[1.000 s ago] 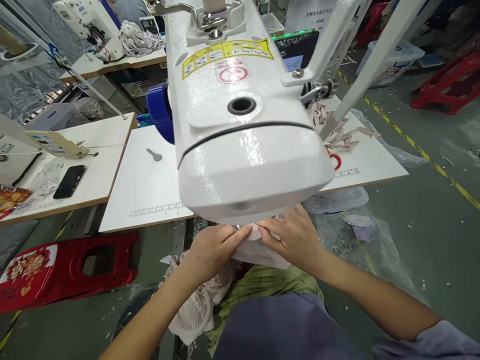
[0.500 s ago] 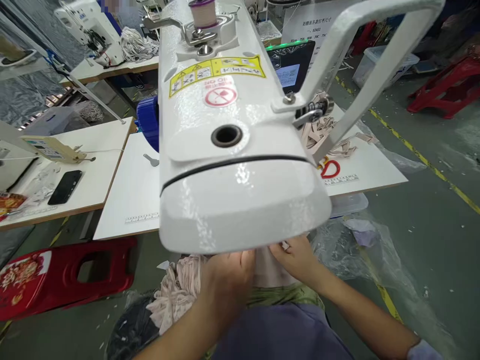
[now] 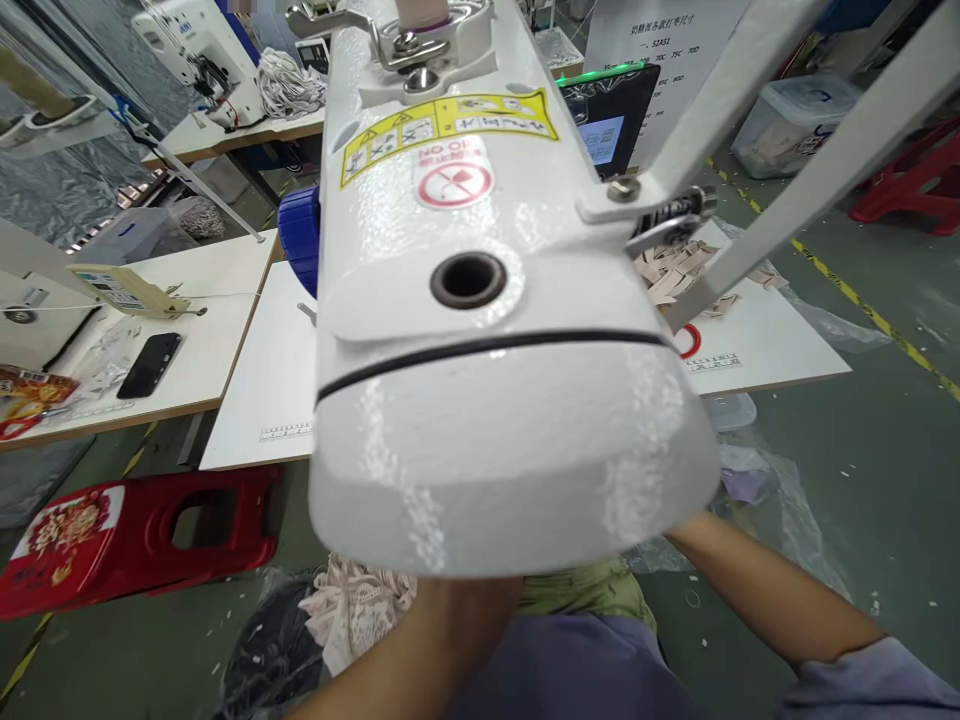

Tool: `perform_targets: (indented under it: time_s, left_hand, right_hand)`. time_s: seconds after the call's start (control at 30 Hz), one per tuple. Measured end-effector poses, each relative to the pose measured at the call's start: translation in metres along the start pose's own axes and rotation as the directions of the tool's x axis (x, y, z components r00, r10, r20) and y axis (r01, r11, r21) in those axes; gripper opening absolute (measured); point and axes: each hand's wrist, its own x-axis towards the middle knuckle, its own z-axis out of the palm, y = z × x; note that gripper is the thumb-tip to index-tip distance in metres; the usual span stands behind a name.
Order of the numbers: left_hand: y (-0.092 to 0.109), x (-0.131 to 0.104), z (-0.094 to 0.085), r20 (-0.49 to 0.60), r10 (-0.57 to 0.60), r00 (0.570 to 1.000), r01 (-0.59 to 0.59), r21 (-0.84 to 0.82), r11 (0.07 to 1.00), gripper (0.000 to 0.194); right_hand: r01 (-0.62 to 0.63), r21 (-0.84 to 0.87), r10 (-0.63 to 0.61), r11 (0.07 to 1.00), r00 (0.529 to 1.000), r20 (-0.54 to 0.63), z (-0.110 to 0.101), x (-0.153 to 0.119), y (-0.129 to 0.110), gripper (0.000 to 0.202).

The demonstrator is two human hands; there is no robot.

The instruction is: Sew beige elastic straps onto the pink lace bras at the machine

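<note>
The white sewing machine head (image 3: 510,460) fills the middle of the view and covers most of both hands. My left hand (image 3: 476,605) reaches under its front end; only the wrist and lower part show, and the fingers are hidden. Of my right arm, the forearm (image 3: 757,580) runs up to the machine's right edge, where the hand disappears behind it. What either hand touches cannot be seen. A heap of pale pink lace-edged fabric (image 3: 360,605) lies in a black plastic bag (image 3: 266,645) beside my left wrist.
The white sewing table (image 3: 262,370) carries a ruler strip and, at right, beige fabric strips (image 3: 679,265) and red-handled scissors (image 3: 690,341). A lit control screen (image 3: 602,140) stands behind. A phone (image 3: 150,365) lies on the left table. A red stool (image 3: 142,540) stands lower left.
The view has shifted closer over the machine head, which now looks larger. Both hands, with the beige fabric between them, have gone out of sight beneath it.
</note>
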Motion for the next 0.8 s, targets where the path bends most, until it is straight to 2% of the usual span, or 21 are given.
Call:
perform_targets:
  time_s: [0.13,0.27,0.37,0.47,0.6,0.8]
  left_hand:
    - [0.000,-0.005,0.005,0.043,-0.043,0.998,0.045,-0.040,0.998,0.037]
    - [0.001,-0.004,0.007,0.018,-0.049,0.999,0.050,-0.067,0.996,0.050]
    - [0.001,-0.002,0.004,-0.008,-0.016,1.000,0.016,-0.016,1.000,0.053]
    - [-0.001,0.001,-0.002,-0.067,0.026,0.997,-0.024,0.037,0.999,0.047]
    - [-0.004,0.007,-0.011,-0.160,0.059,0.985,-0.050,0.061,0.997,0.029]
    - [-0.001,0.015,-0.014,-0.182,0.035,0.983,-0.034,0.009,0.999,0.032]
  right_hand:
    - [-0.005,0.031,0.005,0.999,1.000,0.010,-0.001,0.003,-0.001,0.032]
    - [-0.016,0.049,0.016,0.999,1.000,-0.001,-0.001,0.003,0.001,0.029]
    - [-0.019,0.054,0.021,0.998,0.999,-0.027,-0.002,0.000,0.002,0.032]
    - [-0.025,0.059,0.028,0.998,0.999,-0.044,-0.001,-0.001,0.002,0.036]
    - [0.007,0.056,-0.005,0.998,1.000,-0.025,0.001,-0.002,0.002,0.037]
    - [-0.035,0.066,0.038,0.997,0.998,-0.056,-0.001,-0.009,0.005,0.035]
